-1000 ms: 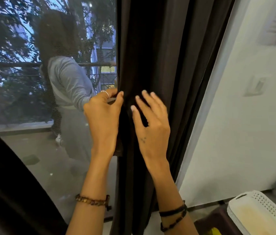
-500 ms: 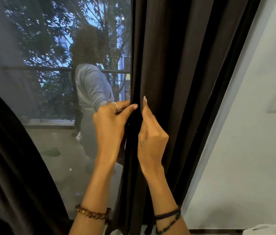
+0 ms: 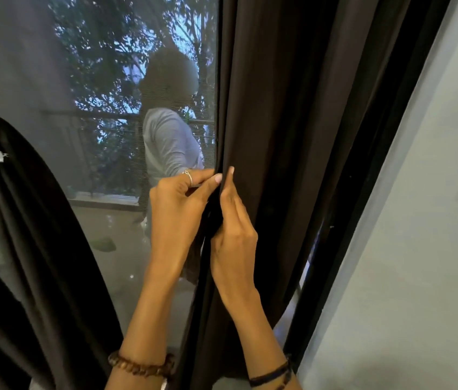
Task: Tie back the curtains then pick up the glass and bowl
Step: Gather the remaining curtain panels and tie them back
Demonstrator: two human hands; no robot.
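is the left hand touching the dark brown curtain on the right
Touching. The head view shows the left hand pinching the inner edge of the dark brown fabric curtain between thumb and fingertips.

Window point(image 3: 104, 136) with dusk trees; pale wall point(image 3: 419, 249) right.

Dark brown curtain point(image 3: 292, 136) hanging in vertical folds, untied.

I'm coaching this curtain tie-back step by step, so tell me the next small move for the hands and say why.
Probably gather the right curtain toward the wall, bunching its folds. It hangs full and loose, while the left curtain already looks cinched. Both the left hand and right hand pinch only the right curtain's inner edge beside the window glass, a grip on too little fabric to tie. No tie-back band is visible.
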